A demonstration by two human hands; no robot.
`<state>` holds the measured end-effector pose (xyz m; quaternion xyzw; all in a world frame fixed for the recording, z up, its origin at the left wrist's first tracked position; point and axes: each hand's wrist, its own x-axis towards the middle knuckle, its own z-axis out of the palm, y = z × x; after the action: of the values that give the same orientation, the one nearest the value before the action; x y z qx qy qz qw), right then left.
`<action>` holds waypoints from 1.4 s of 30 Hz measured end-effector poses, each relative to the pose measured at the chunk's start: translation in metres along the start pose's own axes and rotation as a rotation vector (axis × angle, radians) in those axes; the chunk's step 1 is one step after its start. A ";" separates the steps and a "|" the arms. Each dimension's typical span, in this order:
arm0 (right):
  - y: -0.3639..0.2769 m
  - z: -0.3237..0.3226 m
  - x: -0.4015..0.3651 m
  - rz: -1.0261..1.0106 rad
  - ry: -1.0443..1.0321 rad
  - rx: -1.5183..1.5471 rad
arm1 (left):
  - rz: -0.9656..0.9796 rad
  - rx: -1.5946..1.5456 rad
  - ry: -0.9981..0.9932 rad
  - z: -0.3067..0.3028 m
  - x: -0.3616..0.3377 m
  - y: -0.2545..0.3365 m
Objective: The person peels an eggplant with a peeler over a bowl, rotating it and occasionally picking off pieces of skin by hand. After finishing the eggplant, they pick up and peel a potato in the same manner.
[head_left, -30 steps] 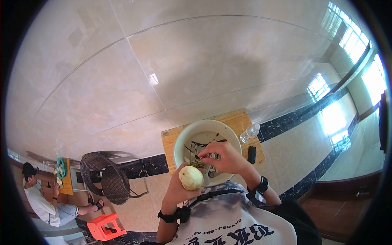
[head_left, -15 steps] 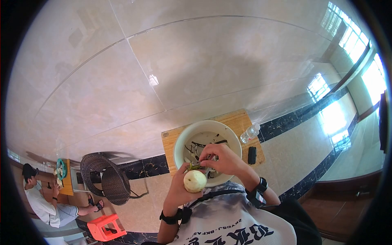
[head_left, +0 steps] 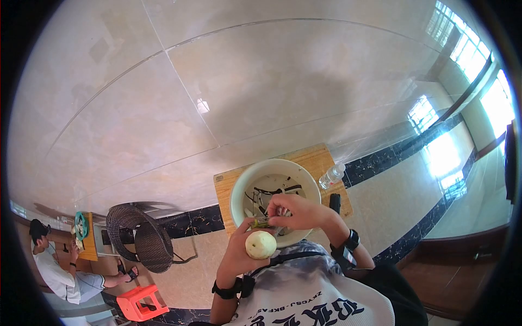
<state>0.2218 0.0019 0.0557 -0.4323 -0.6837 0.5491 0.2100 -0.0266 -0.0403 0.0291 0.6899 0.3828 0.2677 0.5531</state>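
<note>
My left hand (head_left: pixel 239 251) is wrapped round a pale, peeled eggplant (head_left: pixel 261 245), its rounded end toward me. Beyond that end a green part (head_left: pixel 260 223), perhaps the stem, shows between my hands. My right hand (head_left: pixel 298 212) is closed, thumb and fingers pinched together beside the green part. Something thin and greyish shows at these fingertips, too small to name. Both hands are over the near rim of a large cream basin (head_left: pixel 237 191). Dark and pale strips of peel (head_left: pixel 270 191) lie inside it.
The basin stands on a wooden table (head_left: pixel 225 185), with a clear bottle (head_left: pixel 333 175) and a dark object (head_left: pixel 335 203) to its right. At left are a wicker chair (head_left: pixel 154 247), a red stool (head_left: pixel 142 303) and a seated person (head_left: pixel 60 271) by another table with a teal basin (head_left: pixel 81 225).
My right hand has shifted slightly right and down, still close to the green part. The eggplant has moved a little down in my left hand.
</note>
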 end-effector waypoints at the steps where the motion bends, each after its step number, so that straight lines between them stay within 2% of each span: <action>1: 0.011 -0.004 0.003 -0.023 -0.053 0.058 | -0.015 -0.017 -0.007 0.000 0.000 0.003; 3: 0.022 -0.008 0.005 -0.036 -0.111 0.204 | -0.073 -0.072 -0.020 0.001 -0.001 0.012; 5: 0.026 -0.008 0.005 -0.014 -0.123 0.380 | -0.040 -0.072 -0.027 0.000 -0.001 0.017; 11: 0.031 -0.010 0.006 -0.014 -0.211 0.540 | -0.006 -0.065 -0.075 -0.002 0.000 0.015; 14: 0.032 -0.011 0.004 0.036 -0.248 0.509 | 0.005 -0.089 -0.087 0.000 0.001 0.015; 17: 0.041 -0.009 0.003 0.142 -0.372 0.771 | 0.052 -0.069 -0.110 -0.001 0.002 0.017; 20: 0.050 -0.007 0.002 0.138 -0.445 0.871 | 0.082 -0.046 -0.143 -0.002 0.003 0.019; 26: 0.046 0.001 -0.005 0.165 -0.376 0.921 | 0.081 -0.082 -0.162 0.000 0.003 0.017; 32: 0.047 0.004 -0.012 0.261 -0.249 0.647 | 0.069 -0.070 -0.166 0.000 0.003 0.018; 35: 0.049 0.000 -0.012 0.273 -0.242 0.634 | 0.085 -0.071 -0.168 0.001 0.004 0.017; 38: 0.048 -0.012 -0.011 0.229 -0.313 0.769 | 0.094 -0.046 -0.187 -0.001 0.006 0.019; 42: 0.050 -0.022 -0.009 0.135 -0.368 0.689 | 0.110 -0.044 -0.190 0.000 0.007 0.020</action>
<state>0.2614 0.0086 0.0179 -0.2751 -0.4557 0.8272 0.1800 -0.0177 -0.0365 0.0483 0.7197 0.2841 0.2395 0.5865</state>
